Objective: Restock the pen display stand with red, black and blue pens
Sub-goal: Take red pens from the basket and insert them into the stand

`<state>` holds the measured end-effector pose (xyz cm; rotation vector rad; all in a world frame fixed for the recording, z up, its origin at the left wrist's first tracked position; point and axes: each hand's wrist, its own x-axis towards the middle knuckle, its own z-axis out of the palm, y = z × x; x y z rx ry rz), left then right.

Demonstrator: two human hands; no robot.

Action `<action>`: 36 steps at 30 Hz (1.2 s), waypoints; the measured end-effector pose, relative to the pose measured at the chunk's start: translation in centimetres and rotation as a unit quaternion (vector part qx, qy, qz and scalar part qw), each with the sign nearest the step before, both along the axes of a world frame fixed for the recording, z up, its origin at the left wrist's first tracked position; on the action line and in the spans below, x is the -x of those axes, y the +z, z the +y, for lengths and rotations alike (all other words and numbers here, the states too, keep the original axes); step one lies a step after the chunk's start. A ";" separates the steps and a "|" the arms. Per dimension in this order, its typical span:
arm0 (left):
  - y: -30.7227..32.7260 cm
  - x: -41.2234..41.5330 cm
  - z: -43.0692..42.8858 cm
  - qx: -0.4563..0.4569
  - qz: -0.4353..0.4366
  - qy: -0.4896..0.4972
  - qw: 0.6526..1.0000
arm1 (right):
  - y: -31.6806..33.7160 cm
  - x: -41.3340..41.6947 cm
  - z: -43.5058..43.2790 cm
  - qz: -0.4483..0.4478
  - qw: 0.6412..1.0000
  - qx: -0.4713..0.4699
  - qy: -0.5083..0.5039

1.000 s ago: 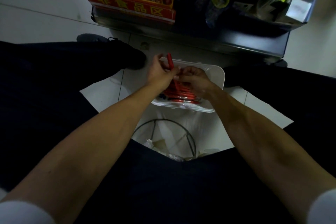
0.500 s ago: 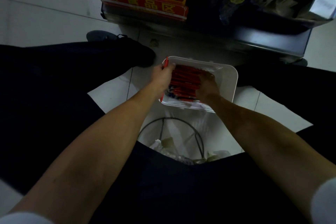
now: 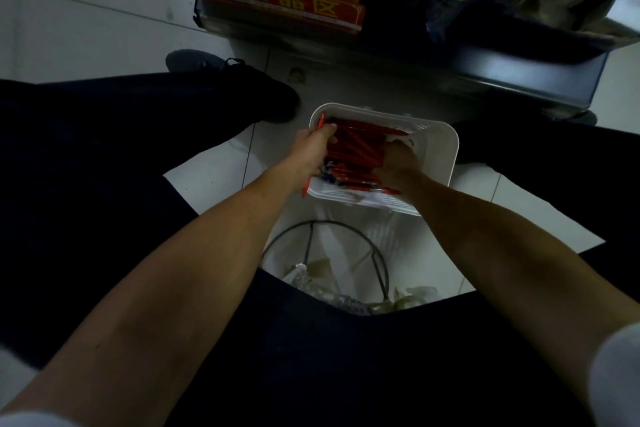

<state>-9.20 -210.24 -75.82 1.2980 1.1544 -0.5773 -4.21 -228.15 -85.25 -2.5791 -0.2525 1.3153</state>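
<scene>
Left hand (image 3: 311, 152): fingers (image 3: 329, 129) gripping one red pen (image 3: 320, 120) at white basket (image 3: 446, 149) left rim. Basket (dimly lit): loose red pens (image 3: 356, 149). Right hand (image 3: 398, 163): buried among pens, grip unclear. Step: gathering stock; next, likely lift a bundle.

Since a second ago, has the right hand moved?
Yes. The right hand moved rightward across the basket, away from the left hand, onto the red pens.

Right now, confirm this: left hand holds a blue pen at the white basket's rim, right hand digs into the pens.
Wrong colour: in the head view the left hand holds a red pen at the rim of the white basket; right hand digs into the pens.
</scene>
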 end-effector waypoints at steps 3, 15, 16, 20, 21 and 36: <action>-0.4 0.1 0.0 -0.004 -0.002 -0.011 1.000 | 0.6 0.4 -0.4 0.019 0.998 -0.035 -0.049; -1.3 -0.3 -1.6 -0.024 -0.002 -0.054 0.998 | 5.2 0.4 -1.1 0.311 0.836 -0.287 -0.350; -1.2 -0.2 -1.7 -0.019 0.000 -0.059 0.998 | 5.7 0.3 -1.1 0.341 0.816 -0.299 -0.358; -0.5 -0.5 -2.1 0.015 -0.032 -0.035 0.999 | 6.3 0.4 -1.4 0.397 0.771 -0.323 -0.379; -0.3 -0.6 -2.1 0.021 -0.041 -0.023 0.999 | 6.2 0.5 -1.5 0.400 0.767 -0.327 -0.380; -0.3 -0.8 -1.4 0.034 -0.070 0.058 0.995 | 7.5 0.5 -1.6 0.402 0.751 -0.355 -0.386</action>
